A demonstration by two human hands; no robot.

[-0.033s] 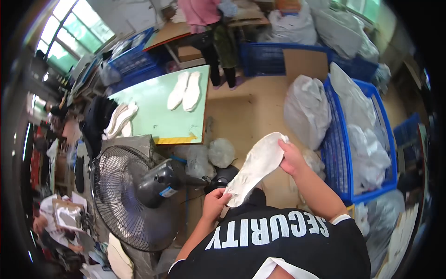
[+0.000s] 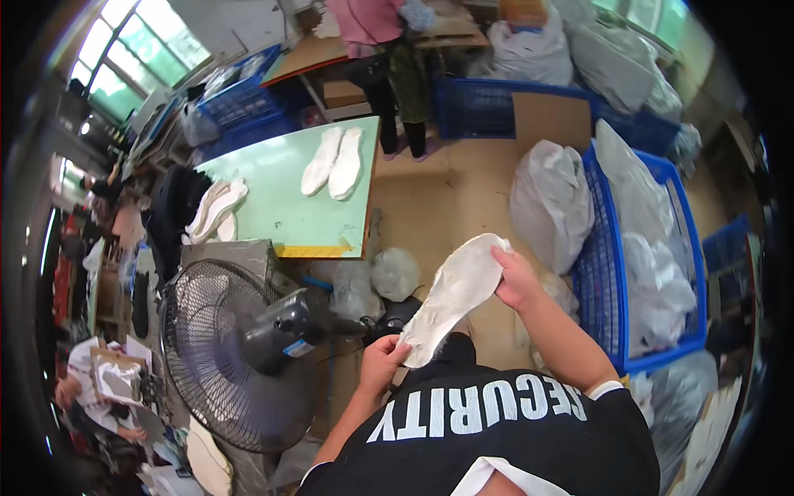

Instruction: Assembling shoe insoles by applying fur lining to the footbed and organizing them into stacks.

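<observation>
White insole (image 2: 455, 298) held by both ends, lower centre of the frame
Head view: the left hand (image 2: 382, 364) pinches its narrow end, the right hand (image 2: 519, 279) grasps its broad end, probably to keep it spread; two similar insoles (image 2: 344, 169) lie paired on the green table (image 2: 277, 178), upper left.

From the wearer's head, the left fisheye camera looks down and forward, close above the left hand (image 2: 381, 364) and right hand (image 2: 518, 281), taking in the green-topped table (image 2: 275, 194) beyond.
</observation>
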